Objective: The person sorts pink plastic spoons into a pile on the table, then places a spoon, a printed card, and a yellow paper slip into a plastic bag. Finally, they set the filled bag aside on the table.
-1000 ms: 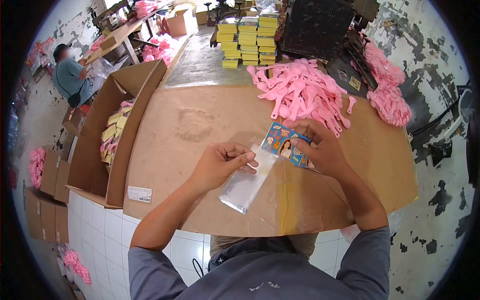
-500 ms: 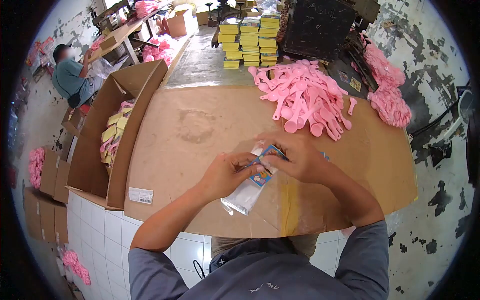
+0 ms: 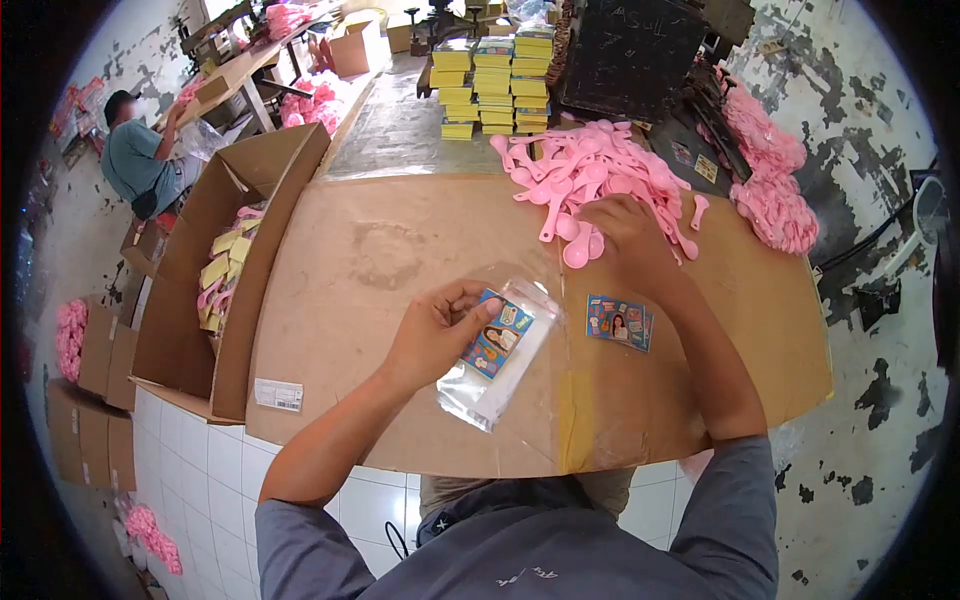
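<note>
My left hand (image 3: 437, 335) pinches a small blue printed card (image 3: 497, 340), with the thumb on its upper edge. Under the card lies a clear plastic bag (image 3: 480, 405) on the cardboard. My right hand (image 3: 628, 235) is at the near side of a heap of pink plastic spoons (image 3: 600, 165), its fingers curled down on a pink spoon (image 3: 577, 252); the fingertips are partly hidden. Between my right forearm and the bag, a few more printed cards (image 3: 618, 322) lie overlapping on the cardboard.
A deep carton (image 3: 285, 215) on the left holds yellow cards and pink pieces. Yellow-edged card stacks (image 3: 493, 85) stand at the back beside a dark metal box (image 3: 632, 60). Bagged pink spoons (image 3: 775, 215) lie far right. A person (image 3: 140, 155) sits at another table, far left.
My right hand has let go of the card and moved up and right to the spoon heap, uncovering the cards on the table. My left hand still holds its card over the bag.
</note>
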The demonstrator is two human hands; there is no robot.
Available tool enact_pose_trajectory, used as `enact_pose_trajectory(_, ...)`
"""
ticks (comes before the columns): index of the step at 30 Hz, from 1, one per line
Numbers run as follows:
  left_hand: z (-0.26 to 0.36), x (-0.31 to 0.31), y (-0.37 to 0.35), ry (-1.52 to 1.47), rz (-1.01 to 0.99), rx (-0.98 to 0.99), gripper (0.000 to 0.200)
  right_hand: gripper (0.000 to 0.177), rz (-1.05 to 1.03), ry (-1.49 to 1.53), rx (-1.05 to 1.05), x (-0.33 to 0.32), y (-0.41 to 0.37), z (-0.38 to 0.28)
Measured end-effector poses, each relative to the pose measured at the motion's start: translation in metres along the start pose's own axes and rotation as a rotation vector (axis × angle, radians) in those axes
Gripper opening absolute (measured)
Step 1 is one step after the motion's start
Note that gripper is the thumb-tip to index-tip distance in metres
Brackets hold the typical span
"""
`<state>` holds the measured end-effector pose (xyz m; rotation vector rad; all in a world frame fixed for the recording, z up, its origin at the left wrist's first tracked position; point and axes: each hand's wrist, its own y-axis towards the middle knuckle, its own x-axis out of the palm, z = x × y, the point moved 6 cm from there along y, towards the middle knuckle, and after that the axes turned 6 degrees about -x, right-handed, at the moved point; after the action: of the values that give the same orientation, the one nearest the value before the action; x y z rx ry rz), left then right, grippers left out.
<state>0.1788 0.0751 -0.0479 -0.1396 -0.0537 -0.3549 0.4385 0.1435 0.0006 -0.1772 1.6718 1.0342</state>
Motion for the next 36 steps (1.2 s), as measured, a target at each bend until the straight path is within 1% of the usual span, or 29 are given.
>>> enact_pose_trajectory(3, 0.000, -0.001, 0.001, -0.018, -0.023, -0.008, 0.025, 0.027, -0.114, -0.165, -0.106, 0.013, -0.003, 0.014)
enact_pose_trajectory(6, -0.003, 0.000, 0.002, -0.051, -0.048, -0.016, 0.025, 0.027, -0.160, -0.173, -0.077, 0.010, 0.002, 0.013)
enact_pose_trajectory(9, 0.000, 0.000, 0.001, -0.083, -0.067, -0.036, 0.025, 0.025, -0.042, 0.028, -0.104, -0.015, 0.009, -0.013)
enact_pose_trajectory(12, 0.000, 0.000, 0.001, -0.117, -0.056, 0.005, 0.023, 0.022, -0.215, 0.540, 0.087, -0.019, 0.008, -0.036)
enact_pose_trajectory(15, 0.002, 0.001, 0.000, -0.091, -0.060, 0.042, 0.022, 0.021, -0.184, 0.693, 0.066, -0.036, 0.011, -0.060)
enact_pose_trajectory(18, 0.003, 0.002, -0.001, -0.064, -0.049, 0.046, 0.022, 0.021, -0.146, 0.831, 0.228, -0.040, 0.008, -0.053)
enact_pose_trajectory(21, 0.001, 0.001, -0.001, -0.069, -0.054, 0.022, 0.023, 0.020, -0.117, 0.826, 0.150, -0.043, 0.010, -0.058)
enact_pose_trajectory(24, 0.001, 0.003, -0.002, -0.044, -0.088, 0.007, 0.025, 0.018, -0.177, 0.748, 0.034, -0.040, 0.013, -0.067)
enact_pose_trajectory(26, 0.006, 0.007, -0.005, -0.006, -0.117, 0.023, 0.027, 0.019, -0.275, 0.703, 0.064, -0.042, 0.016, -0.074)
enact_pose_trajectory(27, 0.005, 0.008, -0.006, 0.013, -0.128, -0.003, 0.027, 0.019, -0.324, 0.681, 0.080, -0.042, 0.018, -0.079)
enact_pose_trajectory(29, 0.003, 0.011, -0.007, 0.053, -0.153, -0.055, 0.028, 0.030, -0.329, 0.654, -0.003, -0.034, 0.020, -0.089)
enact_pose_trajectory(30, 0.003, 0.013, -0.006, 0.035, -0.178, -0.014, 0.028, 0.036, -0.330, 0.640, -0.045, -0.031, 0.022, -0.095)
enact_pose_trajectory(32, -0.001, 0.017, -0.006, -0.002, -0.228, 0.068, 0.029, 0.044, -0.298, 0.871, 0.011, -0.025, 0.025, -0.112)
enact_pose_trajectory(33, 0.000, 0.018, -0.007, -0.014, -0.250, 0.058, 0.029, 0.049, -0.280, 0.986, 0.040, -0.023, 0.024, -0.119)
enact_pose_trajectory(35, 0.002, 0.016, -0.009, -0.034, -0.289, 0.039, 0.030, 0.054, -0.273, 1.295, -0.137, -0.011, 0.021, -0.130)
enact_pose_trajectory(36, 0.003, 0.015, -0.009, -0.066, -0.302, 0.036, 0.032, 0.055, -0.264, 1.436, -0.128, -0.010, 0.021, -0.130)
